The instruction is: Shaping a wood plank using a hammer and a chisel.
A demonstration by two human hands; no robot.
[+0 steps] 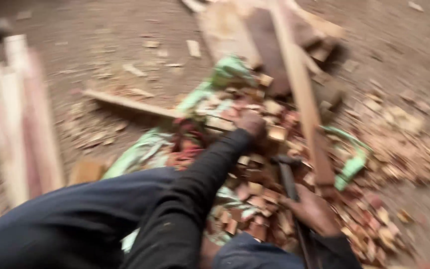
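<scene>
The view is blurred by motion. My left hand [251, 122], in a dark sleeve, reaches forward onto a heap of small wood offcuts [255, 189] and seems closed on a piece there; what it grips is unclear. My right hand [312, 210] is wrapped around the dark handle of a hammer-like tool [288, 175], whose head points up at the pile. A long wooden plank [302, 94] runs from the top of the view down past the tool's head.
A green and white cloth or sack [145, 149] lies under the offcuts. A thin wooden strip [130, 103] lies to the left. Pale wooden slats [18, 119] stand at the left edge. Wood chips [404, 144] cover the dirt floor at right.
</scene>
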